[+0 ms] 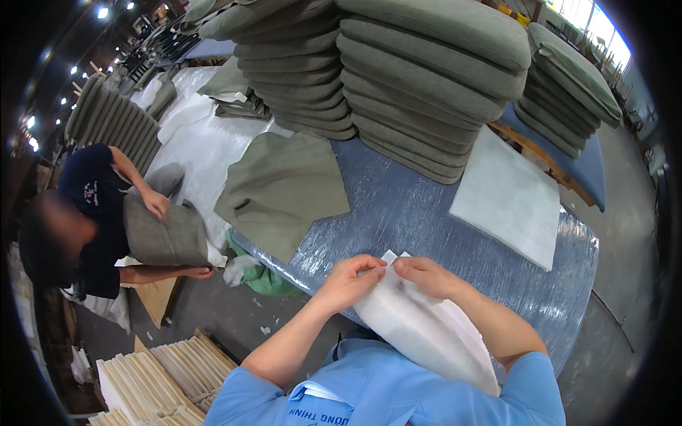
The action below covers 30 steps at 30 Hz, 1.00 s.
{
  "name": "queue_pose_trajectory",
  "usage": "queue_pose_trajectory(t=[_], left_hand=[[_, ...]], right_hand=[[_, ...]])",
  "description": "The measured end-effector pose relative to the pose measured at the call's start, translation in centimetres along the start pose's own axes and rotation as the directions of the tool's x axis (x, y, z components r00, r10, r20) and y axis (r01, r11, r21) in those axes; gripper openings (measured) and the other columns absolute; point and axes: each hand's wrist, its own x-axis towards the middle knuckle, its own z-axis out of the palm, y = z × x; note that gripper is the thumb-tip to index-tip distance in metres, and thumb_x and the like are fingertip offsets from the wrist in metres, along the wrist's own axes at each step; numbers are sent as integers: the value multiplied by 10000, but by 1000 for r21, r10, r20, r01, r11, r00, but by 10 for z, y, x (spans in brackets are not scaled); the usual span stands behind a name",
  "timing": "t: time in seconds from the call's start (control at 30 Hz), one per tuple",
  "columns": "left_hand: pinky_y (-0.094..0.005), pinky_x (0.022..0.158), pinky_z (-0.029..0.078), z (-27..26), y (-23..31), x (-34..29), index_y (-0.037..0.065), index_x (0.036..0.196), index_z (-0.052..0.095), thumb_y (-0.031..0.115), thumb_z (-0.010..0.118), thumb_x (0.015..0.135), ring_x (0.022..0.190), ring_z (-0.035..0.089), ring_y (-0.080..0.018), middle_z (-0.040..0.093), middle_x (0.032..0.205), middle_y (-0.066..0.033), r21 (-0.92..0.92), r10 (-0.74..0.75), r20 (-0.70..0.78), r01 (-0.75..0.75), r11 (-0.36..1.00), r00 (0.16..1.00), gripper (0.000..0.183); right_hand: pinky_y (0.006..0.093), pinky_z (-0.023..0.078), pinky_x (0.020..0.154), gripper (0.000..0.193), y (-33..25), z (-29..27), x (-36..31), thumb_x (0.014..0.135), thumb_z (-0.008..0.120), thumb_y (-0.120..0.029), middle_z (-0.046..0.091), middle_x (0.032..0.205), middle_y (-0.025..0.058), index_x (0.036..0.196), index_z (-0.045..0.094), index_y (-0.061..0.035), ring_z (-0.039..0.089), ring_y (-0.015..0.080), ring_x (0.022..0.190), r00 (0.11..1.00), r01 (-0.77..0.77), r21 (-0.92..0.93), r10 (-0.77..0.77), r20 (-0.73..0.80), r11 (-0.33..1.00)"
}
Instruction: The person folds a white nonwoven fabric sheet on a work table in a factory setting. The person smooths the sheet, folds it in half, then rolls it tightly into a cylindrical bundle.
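My left hand (353,281) and my right hand (428,276) meet at the top edge of a white padded sheet (419,330), fingers closed in pinches on its corner. The sheet is bent over and hangs down against my blue shirt; its lower end reaches my right forearm. A grey-green fabric piece (280,188) lies spread on the plastic-covered table (398,213), ahead and to the left of my hands. To the right of it, a flat white padding square (508,195) rests near the table's right side.
Tall stacks of grey-green cushions (426,78) stand at the table's far side, with another stack (568,85) at far right. On the left a co-worker (89,213) handles a grey-green cushion (167,231). Wooden slatted parts (153,380) are piled at lower left, near a green bag (270,280).
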Motion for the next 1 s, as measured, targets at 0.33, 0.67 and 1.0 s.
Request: queue_pose_trajectory(t=[0.33,0.67,1.0], left_hand=[[-308,892,518,11,-11,5,13,1097,724,182,618,1067,1004,656,-137,736,1081,-52,0,50,-280,-52,999,959,202],[-619,1266,190,38,-9,-32,82,1160,749,289,553,1047,1402,527,-421,727,1225,-116,620,521,27,-423,660,853,306],[-642,1259,195,35,-12,-20,62,1086,738,302,512,1064,1385,525,-448,722,1204,-164,632,415,112,-387,672,903,330]], right_hand=[[336,523,762,362,-1,18,3,1075,623,-367,736,903,44,1107,771,-39,633,132,813,981,-193,-16,192,-38,981],[341,520,719,371,29,31,9,1054,634,-329,724,802,52,955,781,-3,616,128,751,969,-119,-31,109,-223,992],[381,554,722,368,62,14,23,1013,689,-332,784,894,122,1004,803,17,678,195,789,950,-246,-258,180,-254,934]])
